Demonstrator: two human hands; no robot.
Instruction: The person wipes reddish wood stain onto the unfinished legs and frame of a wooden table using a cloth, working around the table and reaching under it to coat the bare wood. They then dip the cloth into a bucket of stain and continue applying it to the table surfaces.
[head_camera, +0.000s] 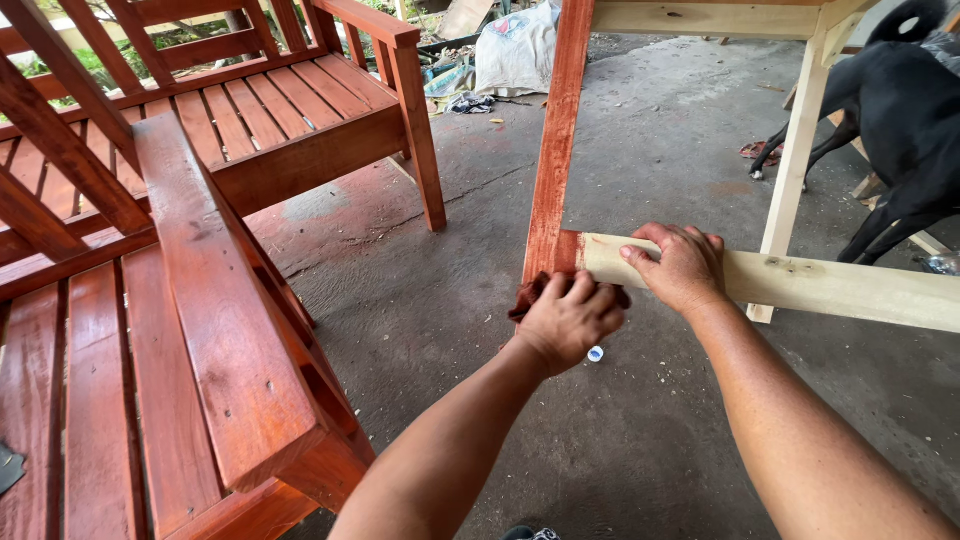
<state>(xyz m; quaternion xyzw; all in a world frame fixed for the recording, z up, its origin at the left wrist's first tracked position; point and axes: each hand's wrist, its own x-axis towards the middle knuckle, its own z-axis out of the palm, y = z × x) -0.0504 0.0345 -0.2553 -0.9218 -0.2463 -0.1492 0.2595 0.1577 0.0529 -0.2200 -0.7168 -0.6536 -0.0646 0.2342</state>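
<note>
Stain rag at the leg-and-rail joint

Grey concrete floor (640, 420) lies under everything, cracked and marked with a reddish patch near the stained wooden bench (200, 300).

Closest in, the left hand (570, 318) is closed in a fist around a dark red-brown rag (528, 294), which bunches out on the side toward the red-stained table leg (553, 150) and presses against the foot of that leg where the crossrail meets it. The right hand (682, 266) lies just beside, fingers curled loosely over the top edge of the pale bare-wood crossrail (830, 285), palm against its face; it grips nothing else. A short red smear colours the rail's end right at the leg, and the rest of the rail running away from the leg is unstained.

Below the left hand, a small white-and-blue cap (595, 353) sits on the floor. Beyond the rail, well away from the red leg, stands a pale unstained leg (795, 160) of the same frame, and a black dog (900, 120) stands behind it. Far behind the red leg, a white sack (515, 50) lies among litter at the floor's edge.
</note>
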